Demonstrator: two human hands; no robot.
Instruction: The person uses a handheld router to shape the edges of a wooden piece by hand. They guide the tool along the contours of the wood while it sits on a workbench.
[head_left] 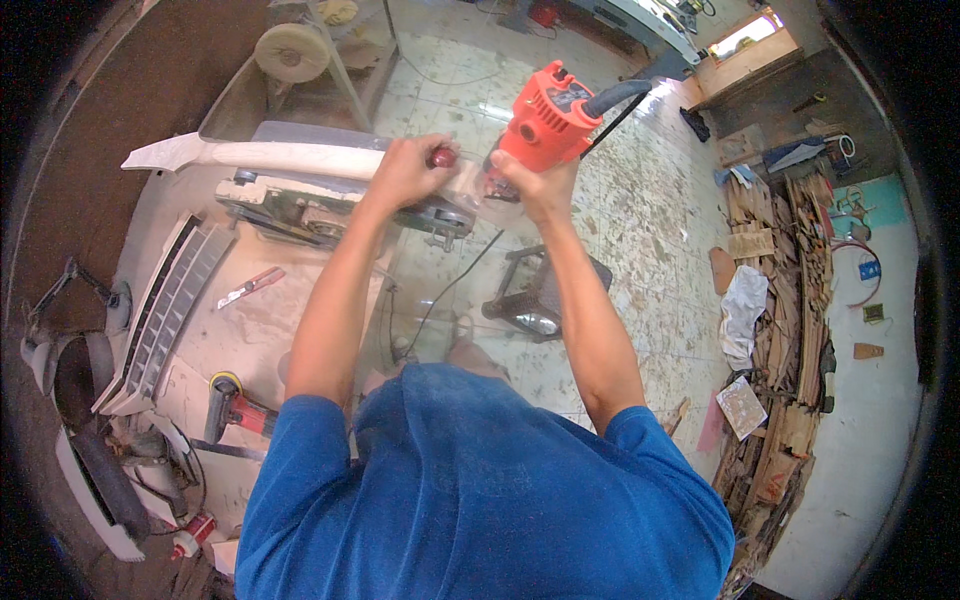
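My right hand (535,185) is wrapped round the lower part of an orange power tool (550,115), which looks like a router, with a dark hose or cord (615,98) leaving its upper end. Beside it my left hand (408,172) closes round a dark red round knob (443,157); whether the knob belongs to the tool I cannot tell. Under the left hand lies a pale wooden neck (290,157), like a guitar's, with its flared head (165,153) pointing left. The tool's lower end sits near the neck's right end, and the contact between them is hidden by my hands.
Below the neck is a dusty clamp-like fixture (300,205). On the bench at left lie a utility knife (252,287), a slatted curved piece (165,310) and a red sander (240,405). A dark stool (540,290) stands on the floor; wood scraps (775,330) are stacked at right.
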